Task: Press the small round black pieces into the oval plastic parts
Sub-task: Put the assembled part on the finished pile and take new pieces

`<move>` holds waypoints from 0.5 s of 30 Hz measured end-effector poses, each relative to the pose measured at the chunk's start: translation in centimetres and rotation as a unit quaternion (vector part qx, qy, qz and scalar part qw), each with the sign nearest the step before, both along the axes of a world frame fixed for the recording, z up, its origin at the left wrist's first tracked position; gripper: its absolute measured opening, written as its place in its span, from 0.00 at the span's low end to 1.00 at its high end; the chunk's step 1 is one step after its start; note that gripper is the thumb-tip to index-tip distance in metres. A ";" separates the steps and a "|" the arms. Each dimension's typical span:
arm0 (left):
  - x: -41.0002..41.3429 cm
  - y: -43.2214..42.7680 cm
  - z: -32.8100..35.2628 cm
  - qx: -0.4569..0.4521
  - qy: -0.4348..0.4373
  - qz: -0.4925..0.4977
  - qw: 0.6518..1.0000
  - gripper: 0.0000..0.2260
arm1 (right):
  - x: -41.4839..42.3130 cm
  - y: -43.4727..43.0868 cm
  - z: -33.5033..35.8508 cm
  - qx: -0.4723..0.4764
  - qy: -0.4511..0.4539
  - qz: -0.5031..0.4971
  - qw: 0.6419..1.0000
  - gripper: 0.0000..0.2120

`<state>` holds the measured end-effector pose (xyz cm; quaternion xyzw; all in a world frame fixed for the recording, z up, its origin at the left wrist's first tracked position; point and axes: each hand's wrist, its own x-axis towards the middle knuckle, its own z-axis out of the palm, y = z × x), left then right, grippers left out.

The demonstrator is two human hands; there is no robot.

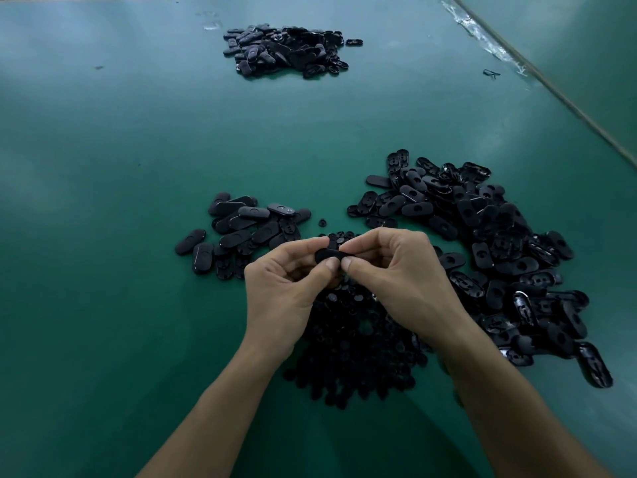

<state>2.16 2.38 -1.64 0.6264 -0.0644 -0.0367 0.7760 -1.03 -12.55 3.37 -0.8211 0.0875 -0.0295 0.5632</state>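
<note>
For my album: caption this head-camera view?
Left hand and right hand pinch one oval plastic part above heaped round black pieces on a green table.

A single head-worn, wide-angle view looks forward and steeply down from close above the heap of small round pieces [351,339], which lies low in the middle. Just beyond the heap, at the centre of the view, the left hand [286,284] and right hand [400,270] pinch an oval part [325,256]. Far beyond the heap, the green table [138,150] recedes to the top edge.
</note>
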 end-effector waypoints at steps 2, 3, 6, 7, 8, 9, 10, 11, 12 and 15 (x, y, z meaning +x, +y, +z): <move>0.0 -0.1 -0.1 0.004 -0.004 0.002 1.000 0.11 | -0.1 0.0 0.0 0.004 0.001 0.001 1.000 0.05; 0.0 -0.1 -0.1 0.004 -0.005 0.003 1.000 0.11 | -0.1 0.0 0.0 0.005 0.000 0.002 1.000 0.05; -0.1 -0.1 -0.1 -0.005 -0.014 0.001 1.000 0.11 | -0.1 -0.2 0.1 0.005 -0.014 0.010 1.000 0.04; -0.1 -0.1 -0.1 -0.008 -0.018 0.000 1.000 0.12 | 0.0 -0.3 0.2 0.002 -0.020 0.012 1.000 0.04; -0.1 -0.1 -0.1 -0.012 -0.021 0.002 1.000 0.13 | 0.1 -0.4 0.2 -0.008 -0.026 0.013 1.000 0.04; -0.1 -0.2 -0.1 -0.018 -0.022 0.008 1.000 0.13 | 0.2 -0.6 0.1 -0.027 -0.032 0.009 0.999 0.05; 0.0 -0.2 -0.1 -0.025 -0.022 0.019 0.999 0.13 | 0.5 -0.8 0.0 -0.056 -0.038 0.001 0.998 0.06; 0.1 -0.3 -0.1 -0.034 -0.019 0.033 0.999 0.13 | 0.7 -1.2 -0.2 -0.095 -0.042 -0.011 0.995 0.08; 0.2 -0.3 -0.2 -0.046 -0.010 0.049 0.998 0.13 | 1.0 -1.6 -0.4 -0.138 -0.041 -0.025 0.989 0.11; 0.7 -0.3 -0.2 -0.108 0.040 0.089 0.989 0.12 | 1.6 -3.0 -1.1 -0.268 0.006 -0.032 0.963 0.20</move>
